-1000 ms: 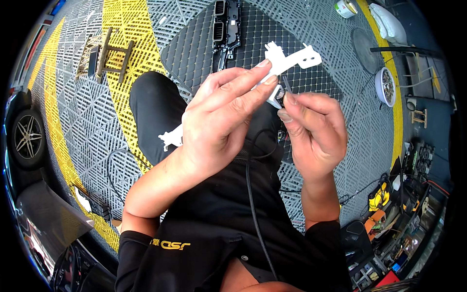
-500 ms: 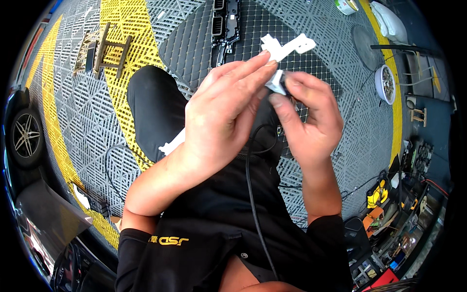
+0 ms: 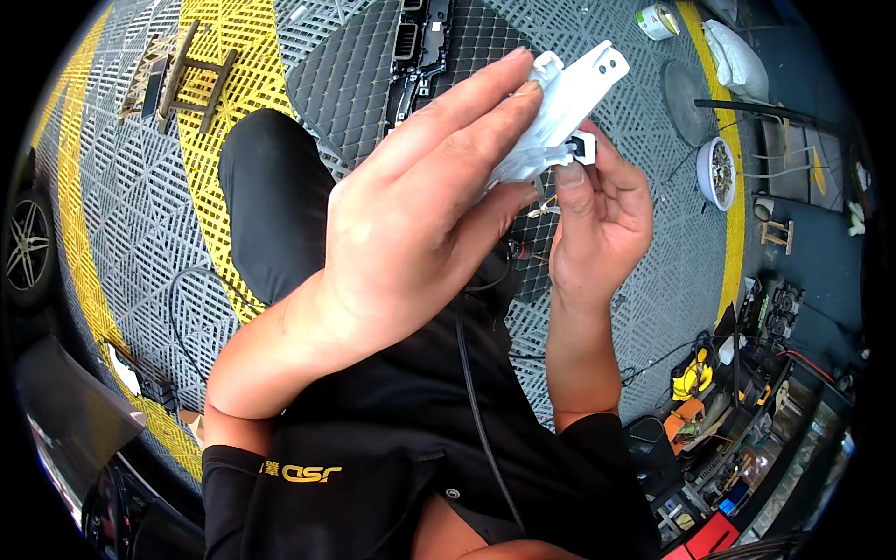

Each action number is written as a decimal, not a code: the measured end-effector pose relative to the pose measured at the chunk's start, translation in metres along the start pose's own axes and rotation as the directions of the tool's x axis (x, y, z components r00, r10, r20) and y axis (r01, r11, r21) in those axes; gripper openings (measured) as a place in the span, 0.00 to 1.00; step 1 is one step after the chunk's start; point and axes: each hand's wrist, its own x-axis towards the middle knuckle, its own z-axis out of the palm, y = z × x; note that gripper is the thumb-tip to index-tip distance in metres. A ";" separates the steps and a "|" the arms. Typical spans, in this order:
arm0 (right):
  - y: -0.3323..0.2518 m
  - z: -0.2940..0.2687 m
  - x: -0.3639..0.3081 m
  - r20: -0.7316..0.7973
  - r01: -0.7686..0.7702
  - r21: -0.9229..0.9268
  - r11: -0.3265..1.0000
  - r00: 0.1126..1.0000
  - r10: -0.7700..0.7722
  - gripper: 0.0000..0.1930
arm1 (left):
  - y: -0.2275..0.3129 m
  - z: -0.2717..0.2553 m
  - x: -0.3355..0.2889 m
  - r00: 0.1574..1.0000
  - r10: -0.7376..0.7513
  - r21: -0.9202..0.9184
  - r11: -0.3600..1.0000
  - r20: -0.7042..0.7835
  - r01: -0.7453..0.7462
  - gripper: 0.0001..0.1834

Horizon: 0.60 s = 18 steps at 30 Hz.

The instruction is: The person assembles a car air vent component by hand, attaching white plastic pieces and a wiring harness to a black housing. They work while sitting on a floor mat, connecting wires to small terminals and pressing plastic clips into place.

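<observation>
Between my hands is a white moulded plastic bracket (image 3: 571, 98), tilted, with two small holes at its far end. My left hand (image 3: 401, 210) is closed on it from the left, fingers stretched along one side and thumb beneath. My right hand (image 3: 605, 215) is closed at the right lower side of the bracket, its thumb and fingers on a small squarish white end with a black piece (image 3: 578, 148) in its opening. Whether that black piece is separate or fixed, I cannot tell. Part of the bracket is hidden behind my left fingers.
A black vent panel (image 3: 420, 61) lies on the dark quilted mat (image 3: 341, 79) ahead. A black cable (image 3: 474, 392) runs down over my shirt. A wooden stool (image 3: 201, 89) stands at the left; a white bowl (image 3: 717, 174) and a can (image 3: 657, 21) are at the right.
The white bracket has been turned so that more of its broad side shows. My right hand has shifted lower against it, and the whole view has moved slightly.
</observation>
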 end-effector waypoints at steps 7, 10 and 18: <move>-0.001 0.001 -0.001 -0.051 -0.085 -0.019 0.996 0.995 0.084 0.13 | 0.002 -0.001 0.002 1.000 0.001 -0.057 0.998 -0.020 -0.002 0.33; -0.002 0.002 -0.001 -0.048 -0.113 -0.030 0.993 0.993 0.111 0.14 | -0.002 0.002 0.003 0.998 0.052 -0.077 0.996 -0.041 -0.055 0.33; -0.001 0.002 0.000 -0.028 -0.139 0.065 0.988 0.990 0.141 0.15 | -0.003 0.003 0.004 0.995 0.070 -0.066 0.995 -0.070 -0.074 0.33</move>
